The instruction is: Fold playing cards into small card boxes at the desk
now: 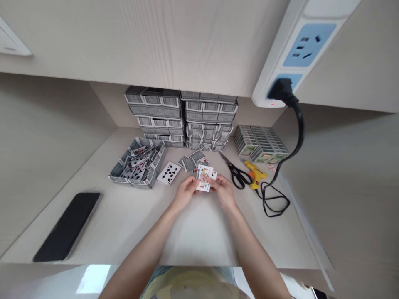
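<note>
Between my two hands, face-up playing cards [204, 177] are held above the desk, a jack on top and a ten partly behind it. My left hand [186, 191] pinches their left side. The right side is gripped by my right hand [223, 190], its thumb over the face. Just beyond lie loose cards [188, 163], mostly face down. A stack of cards [168, 173] with a spade card on top sits left of my left hand. Farther left, a box made of cards [149, 177] holds many loose cards.
Stacked card boxes [162, 111] stand at the back, with card packs [262, 143] to their right. Black scissors [238, 174] and a yellow glue gun [256, 174] lie right. Its cord [301, 124] rises to a power strip [299, 54]. A black phone [67, 226] lies front left.
</note>
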### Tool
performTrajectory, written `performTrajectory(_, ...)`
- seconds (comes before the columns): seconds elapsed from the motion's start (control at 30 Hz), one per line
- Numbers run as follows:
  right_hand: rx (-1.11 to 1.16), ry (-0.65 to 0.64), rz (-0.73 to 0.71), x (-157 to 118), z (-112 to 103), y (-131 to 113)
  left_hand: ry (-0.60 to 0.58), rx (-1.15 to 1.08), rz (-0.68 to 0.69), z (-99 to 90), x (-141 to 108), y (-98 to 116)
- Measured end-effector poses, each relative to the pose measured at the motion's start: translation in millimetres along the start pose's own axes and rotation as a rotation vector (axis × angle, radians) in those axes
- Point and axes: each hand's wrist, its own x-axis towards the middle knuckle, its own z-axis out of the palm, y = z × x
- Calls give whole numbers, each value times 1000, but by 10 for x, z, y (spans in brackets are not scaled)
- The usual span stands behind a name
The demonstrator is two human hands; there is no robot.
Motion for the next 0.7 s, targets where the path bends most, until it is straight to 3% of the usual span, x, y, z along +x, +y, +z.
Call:
performTrajectory(0.1, -21, -6, -11, 7, -9, 25, -9, 47, 1, -14, 4, -19)
performTrajectory(0.33, -72, 2, -58, 8, 18, 101, 121, 149, 11, -13, -15, -63)
performTrajectory(0.43, -87, -31, -59, 16, 1, 86, 120, 195, 23, -36, -18, -35)
performTrajectory(0.6, -100, -69, -26, 25, -21, 57, 46, -64, -43, -107, 25, 18)
performTrajectory(0.7, -111, -76, 5, 17, -8, 87, 84, -176, -102, -129, 50, 5)
